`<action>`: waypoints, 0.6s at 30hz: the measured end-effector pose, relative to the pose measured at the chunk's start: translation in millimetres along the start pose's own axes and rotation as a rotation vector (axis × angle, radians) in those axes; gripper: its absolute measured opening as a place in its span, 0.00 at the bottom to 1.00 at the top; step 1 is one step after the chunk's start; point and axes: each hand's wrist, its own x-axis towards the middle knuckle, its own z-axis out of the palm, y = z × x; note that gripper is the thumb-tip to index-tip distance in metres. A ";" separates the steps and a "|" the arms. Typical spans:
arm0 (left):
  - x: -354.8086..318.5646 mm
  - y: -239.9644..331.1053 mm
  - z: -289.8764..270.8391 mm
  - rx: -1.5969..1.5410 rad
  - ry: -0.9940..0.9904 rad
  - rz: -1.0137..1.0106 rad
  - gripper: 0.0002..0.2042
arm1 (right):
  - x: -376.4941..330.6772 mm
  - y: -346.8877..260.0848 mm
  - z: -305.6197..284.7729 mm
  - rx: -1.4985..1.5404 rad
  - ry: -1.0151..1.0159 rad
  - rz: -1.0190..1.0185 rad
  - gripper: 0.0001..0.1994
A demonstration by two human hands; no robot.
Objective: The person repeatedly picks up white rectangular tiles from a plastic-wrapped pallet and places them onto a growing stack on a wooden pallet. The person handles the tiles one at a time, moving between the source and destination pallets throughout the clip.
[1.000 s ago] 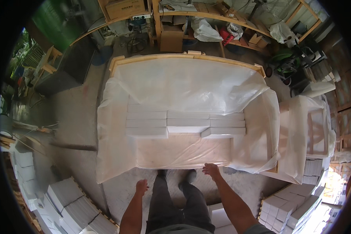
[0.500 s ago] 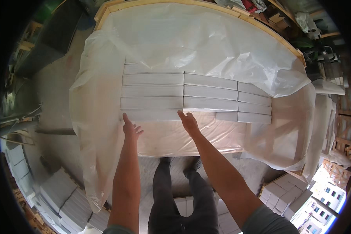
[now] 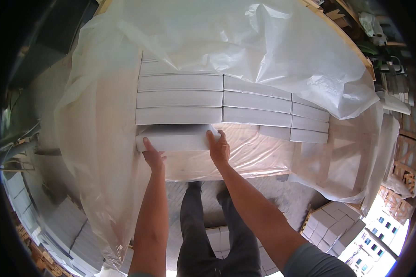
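Observation:
Between my two hands is a long white box (image 3: 175, 141), pulled a little away from the row behind it, with a dark gap along its far edge. My left hand (image 3: 153, 154) grips its left end, thumb on the near face. On its right end my right hand (image 3: 219, 146) closes, thumb along the corner and fingers round the end. Several more white boxes (image 3: 179, 115) lie in tight rows just beyond, inside a crate lined with clear plastic sheet (image 3: 203, 37). The sheet covers the far boxes in part.
Bare plastic lining (image 3: 259, 150) shows right of the held box. Stacked white boxes (image 3: 333, 224) stand on the floor at lower right, and further pale stacks (image 3: 62, 226) at lower left. The crate's wooden edge (image 3: 342, 32) runs along the far right.
Both hands have closed on the ends of the near-left box, and it has shifted toward me, leaving a gap behind it. My view has moved closer to the crate.

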 end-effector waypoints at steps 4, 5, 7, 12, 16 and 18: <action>-11.8 -13.4 -25.2 -0.163 0.010 -0.065 0.37 | -4.1 23.0 -0.9 0.167 -0.189 0.218 0.30; -13.5 -11.4 -25.3 -0.233 -0.030 -0.080 0.35 | -0.8 27.9 -2.0 0.253 -0.249 0.332 0.29; -17.8 -4.3 -27.0 -0.370 -0.111 -0.111 0.32 | 4.6 36.1 -6.9 0.427 -0.369 0.561 0.26; 53.3 -80.1 -76.2 -0.497 -0.016 -0.057 0.26 | -20.7 49.8 -5.6 0.464 -0.464 0.524 0.26; -26.4 -55.7 -45.2 -0.451 0.109 -0.139 0.25 | -2.5 82.7 -7.7 0.552 -0.441 0.401 0.25; -47.1 -66.2 -47.2 -0.482 0.167 -0.162 0.26 | 11.0 74.4 -23.6 0.564 -0.573 0.453 0.24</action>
